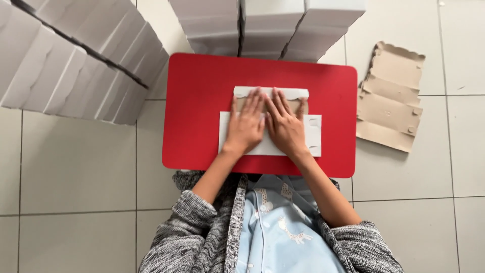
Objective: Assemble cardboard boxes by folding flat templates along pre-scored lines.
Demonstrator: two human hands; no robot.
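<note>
Left hand [246, 126] and right hand [284, 126] press flat, fingers spread, on the white carton blank [313, 132] lying on the red table [202, 101]; creasing appears under way; raising the flap likely follows.

Single head view, looking straight down, fairly close above red table [202, 86] on tiled floor [76, 167].

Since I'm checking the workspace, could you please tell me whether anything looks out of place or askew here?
Nothing is spilled or damaged. One thing stands out: a flat brown cardboard blank lies on the floor tiles right of the red table, tilted, apart from the neat white box stacks. Both hands, left hand and right hand, press a white cardboard blank squarely on the table.
</note>
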